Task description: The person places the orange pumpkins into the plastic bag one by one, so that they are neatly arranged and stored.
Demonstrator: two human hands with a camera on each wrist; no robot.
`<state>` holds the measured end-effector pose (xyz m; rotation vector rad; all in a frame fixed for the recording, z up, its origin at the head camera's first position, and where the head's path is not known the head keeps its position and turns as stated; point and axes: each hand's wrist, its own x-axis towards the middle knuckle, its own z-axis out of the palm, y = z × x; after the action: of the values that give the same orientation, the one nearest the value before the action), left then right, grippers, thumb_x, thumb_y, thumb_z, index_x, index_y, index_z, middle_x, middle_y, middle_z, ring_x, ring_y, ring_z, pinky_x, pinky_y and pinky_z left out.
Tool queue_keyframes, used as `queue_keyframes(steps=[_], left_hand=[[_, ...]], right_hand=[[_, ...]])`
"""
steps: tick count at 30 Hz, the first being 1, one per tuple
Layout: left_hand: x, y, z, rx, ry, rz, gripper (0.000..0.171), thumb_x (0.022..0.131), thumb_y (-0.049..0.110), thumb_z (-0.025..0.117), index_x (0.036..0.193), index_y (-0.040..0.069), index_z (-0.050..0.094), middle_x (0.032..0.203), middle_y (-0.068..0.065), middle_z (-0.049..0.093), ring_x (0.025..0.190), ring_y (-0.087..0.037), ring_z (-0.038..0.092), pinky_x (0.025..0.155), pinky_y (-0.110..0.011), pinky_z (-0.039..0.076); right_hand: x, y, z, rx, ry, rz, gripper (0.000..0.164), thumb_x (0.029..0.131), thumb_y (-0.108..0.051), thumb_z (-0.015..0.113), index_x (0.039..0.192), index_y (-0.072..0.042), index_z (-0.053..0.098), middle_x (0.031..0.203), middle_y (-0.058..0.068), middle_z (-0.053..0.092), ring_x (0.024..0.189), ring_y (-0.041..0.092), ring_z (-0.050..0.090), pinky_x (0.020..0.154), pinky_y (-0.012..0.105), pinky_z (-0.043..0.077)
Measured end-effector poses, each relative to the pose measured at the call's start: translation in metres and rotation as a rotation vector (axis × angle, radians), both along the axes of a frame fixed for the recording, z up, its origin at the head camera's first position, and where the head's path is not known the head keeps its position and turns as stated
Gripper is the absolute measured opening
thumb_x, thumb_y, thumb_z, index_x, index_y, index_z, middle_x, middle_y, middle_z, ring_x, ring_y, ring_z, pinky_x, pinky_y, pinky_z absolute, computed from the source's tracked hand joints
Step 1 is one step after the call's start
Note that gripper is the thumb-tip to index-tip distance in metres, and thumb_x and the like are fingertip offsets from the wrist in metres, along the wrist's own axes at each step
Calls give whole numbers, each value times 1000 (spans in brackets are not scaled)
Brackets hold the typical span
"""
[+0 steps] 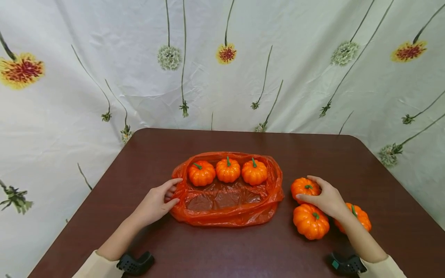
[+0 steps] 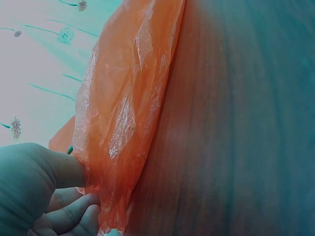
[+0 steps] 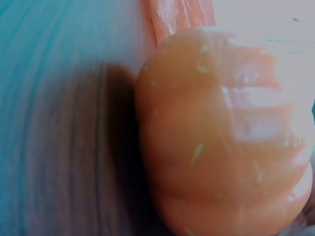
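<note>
An orange plastic bag lies with its mouth spread wide on the table. Inside, along its far side, three small orange pumpkins with green stems sit in a row: left, middle and right. My left hand pinches the bag's left rim between thumb and fingers; the left wrist view shows the crinkled bag wall up close. To the right of the bag, my right hand grips a pumpkin, thumb and fingers on opposite sides. One large pumpkin fills the right wrist view.
Close by my right hand, a second loose pumpkin stands nearer to me. Another pumpkin is partly hidden behind my right forearm. The brown table has rounded far corners, and a white flowered cloth hangs behind it.
</note>
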<state>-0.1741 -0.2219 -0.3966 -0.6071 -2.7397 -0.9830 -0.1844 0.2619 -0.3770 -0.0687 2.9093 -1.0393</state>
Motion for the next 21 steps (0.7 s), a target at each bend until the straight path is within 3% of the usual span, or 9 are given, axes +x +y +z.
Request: queue_keyframes(steps=[21], left_hand=[[0,1,0,-6,-19,9,55,81,-3,74,132,1,54,97,-7,63,82,-18,63,74,-36,56]], right_hand=[[0,-1,1,-62,55,-25,84,84,-50,73,146,-4,40,141,26,44,117,41,48,94,58,43]])
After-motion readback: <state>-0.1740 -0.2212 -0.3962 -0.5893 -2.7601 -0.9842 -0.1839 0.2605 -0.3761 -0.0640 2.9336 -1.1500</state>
